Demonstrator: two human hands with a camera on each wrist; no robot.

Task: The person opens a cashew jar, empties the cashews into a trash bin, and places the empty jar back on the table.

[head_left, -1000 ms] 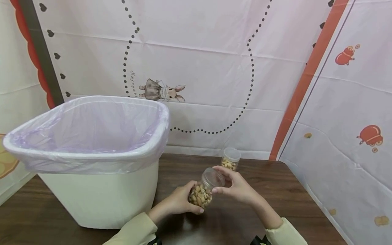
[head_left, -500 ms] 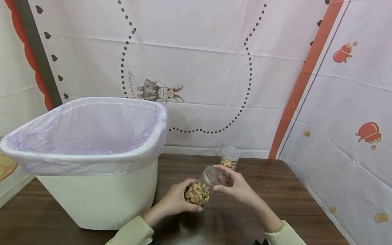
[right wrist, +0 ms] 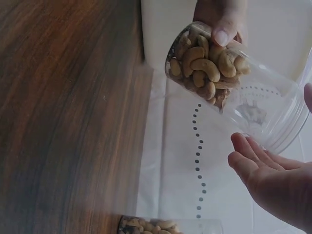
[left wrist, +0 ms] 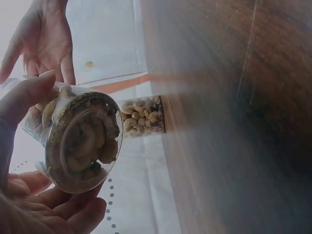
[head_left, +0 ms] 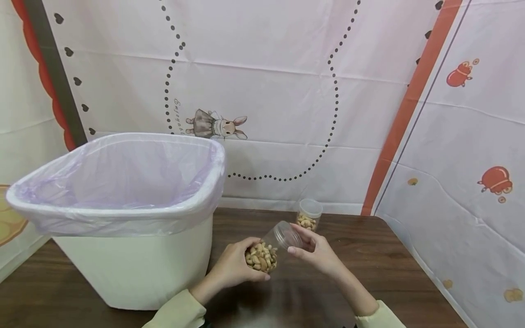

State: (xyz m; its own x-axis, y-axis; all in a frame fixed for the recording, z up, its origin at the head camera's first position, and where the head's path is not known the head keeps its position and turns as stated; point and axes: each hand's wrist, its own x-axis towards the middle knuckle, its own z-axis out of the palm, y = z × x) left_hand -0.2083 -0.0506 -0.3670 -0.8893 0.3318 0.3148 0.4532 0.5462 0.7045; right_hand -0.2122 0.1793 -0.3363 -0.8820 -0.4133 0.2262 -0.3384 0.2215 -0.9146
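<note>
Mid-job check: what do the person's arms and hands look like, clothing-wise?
Left sleeve and right sleeve are pale yellow, ending short of the wrists. Left hand and right hand are ungloved, with no rings visible.

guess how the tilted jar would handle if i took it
The jar is probably stiff: its wall looks undented under the grip of the left hand. It may feel heavier toward its base, where the nuts lie. Its smooth, round side could make it slippery, and apt to roll if laid down.
</note>
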